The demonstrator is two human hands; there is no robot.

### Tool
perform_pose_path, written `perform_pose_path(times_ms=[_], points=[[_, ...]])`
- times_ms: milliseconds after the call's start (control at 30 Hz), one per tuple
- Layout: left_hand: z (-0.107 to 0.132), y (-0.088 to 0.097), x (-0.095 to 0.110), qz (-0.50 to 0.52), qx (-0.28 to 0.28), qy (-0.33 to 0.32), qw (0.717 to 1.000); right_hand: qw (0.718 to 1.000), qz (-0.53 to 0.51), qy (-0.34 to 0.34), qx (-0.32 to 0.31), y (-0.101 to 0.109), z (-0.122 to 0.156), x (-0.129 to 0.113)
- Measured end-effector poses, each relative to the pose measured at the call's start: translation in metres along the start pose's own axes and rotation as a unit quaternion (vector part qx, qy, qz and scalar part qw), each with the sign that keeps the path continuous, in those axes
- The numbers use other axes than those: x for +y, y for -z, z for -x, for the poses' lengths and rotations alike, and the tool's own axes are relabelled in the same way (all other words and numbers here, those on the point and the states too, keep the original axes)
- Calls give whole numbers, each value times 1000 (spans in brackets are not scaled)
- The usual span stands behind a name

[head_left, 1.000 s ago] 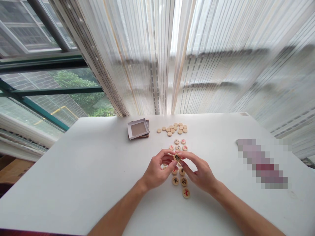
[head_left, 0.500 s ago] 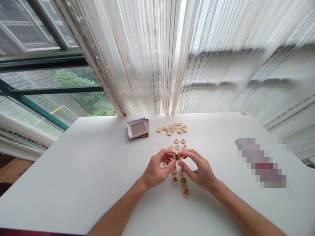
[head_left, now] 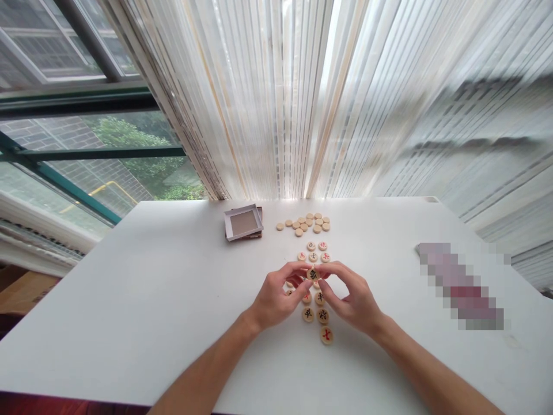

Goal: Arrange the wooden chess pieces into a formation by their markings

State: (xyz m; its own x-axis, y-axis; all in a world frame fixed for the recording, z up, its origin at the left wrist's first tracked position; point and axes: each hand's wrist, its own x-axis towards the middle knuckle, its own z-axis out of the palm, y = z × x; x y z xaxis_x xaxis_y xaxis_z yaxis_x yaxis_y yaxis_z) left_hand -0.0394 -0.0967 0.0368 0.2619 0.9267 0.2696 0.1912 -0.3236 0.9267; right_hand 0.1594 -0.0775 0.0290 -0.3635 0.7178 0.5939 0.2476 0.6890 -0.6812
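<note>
A round wooden chess piece (head_left: 312, 274) with a black character is pinched between the fingertips of my left hand (head_left: 276, 298) and my right hand (head_left: 349, 298), held a little above the white table (head_left: 151, 300). Both hands have curled fingers. Under and around them lie several face-up pieces (head_left: 322, 315) with red or black characters, in rough rows. More face-up pieces (head_left: 313, 256) lie just beyond my fingers.
A cluster of several blank-faced wooden discs (head_left: 307, 223) lies farther back. A small open cardboard box (head_left: 243, 223) stands to their left. A blurred-out object (head_left: 460, 286) rests on the table's right side. Curtains hang behind the far edge.
My hands and the pinched piece stay almost where they were. The view has shifted slightly, nothing else moved.
</note>
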Motion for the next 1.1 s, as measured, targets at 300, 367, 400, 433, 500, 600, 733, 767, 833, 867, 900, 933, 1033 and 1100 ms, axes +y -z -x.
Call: perform_pose_path(times_ms=[300, 367, 400, 433, 500, 600, 733, 767, 833, 867, 900, 933, 1033, 1100], points=[[1, 0, 0, -12, -3, -8, 1000, 1000, -2, -8, -2, -1, -1, 1], [1, 0, -1, -15, -1, -8, 1000, 1000, -2, -10, -3, -1, -1, 0], [1, 0, -1, -16, 0, -8, 1000, 1000, -3, -11, -4, 0, 0, 0], [1, 0, -1, -18, 1, -9, 1000, 1000, -4, -13, -6, 0, 0, 0], [1, 0, -1, -23, 3, -14, 1000, 1000, -8, -17, -8, 0, 0, 0], [1, 0, -2, -32, 3, -34, 999, 999, -16, -27, -4, 0, 1, 0], [2, -1, -4, -45, 7, -60, 997, 999, -19, -37, 0, 0, 2, 0], [3, -1, -5, -50, 8, -62, 997, 999, -19, -39, -1, 0, 2, 0], [3, -1, -6, -65, 11, -71, 995, 999, -16, -42, -4, 0, 2, 1], [3, -1, -7, -74, 13, -79, 994, 999, -13, -43, -6, 0, 2, 1], [4, -1, -9, -85, 14, -90, 992, 999, -10, -45, -7, 0, 2, 2], [4, -2, -10, -96, 15, -102, 990, 999, -7, -46, -8, 0, 2, 2], [4, -2, -13, -136, 8, -139, 981, 999, 4, -49, -7, 0, 1, 3], [4, -2, -16, -162, 1, -158, 974, 999, 12, -52, -4, -1, 0, 3]])
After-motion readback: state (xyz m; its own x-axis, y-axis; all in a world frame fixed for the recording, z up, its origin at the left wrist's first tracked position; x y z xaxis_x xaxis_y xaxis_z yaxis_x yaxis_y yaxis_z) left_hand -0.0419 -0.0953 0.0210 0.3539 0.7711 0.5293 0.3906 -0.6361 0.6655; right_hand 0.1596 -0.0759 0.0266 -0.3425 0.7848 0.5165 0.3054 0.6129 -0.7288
